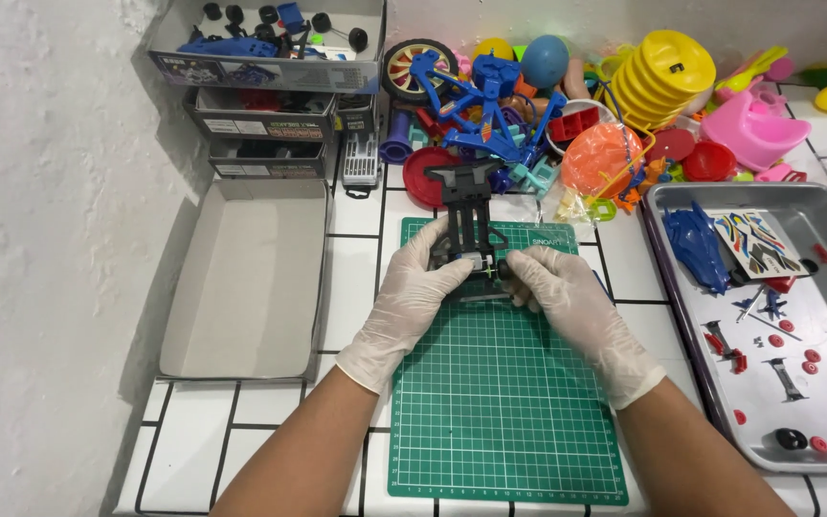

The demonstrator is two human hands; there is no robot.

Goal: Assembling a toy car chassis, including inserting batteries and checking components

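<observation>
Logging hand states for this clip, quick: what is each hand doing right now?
Left hand: closed on the left side of the black toy car chassis.
Right hand: closed on the chassis's right side, above the green cutting mat.

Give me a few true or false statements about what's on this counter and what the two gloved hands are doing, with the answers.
1. Both hands, left hand and right hand, grip the black toy car chassis. True.
2. The chassis sits over a red cutting mat. False: the cutting mat is green.
3. The metal tray on the right holds a blue car body shell. True.
4. The open cardboard box lid on the left is packed with wheels. False: it holds nothing.
5. The hands are bare. False: both wear pale gloves.
</observation>
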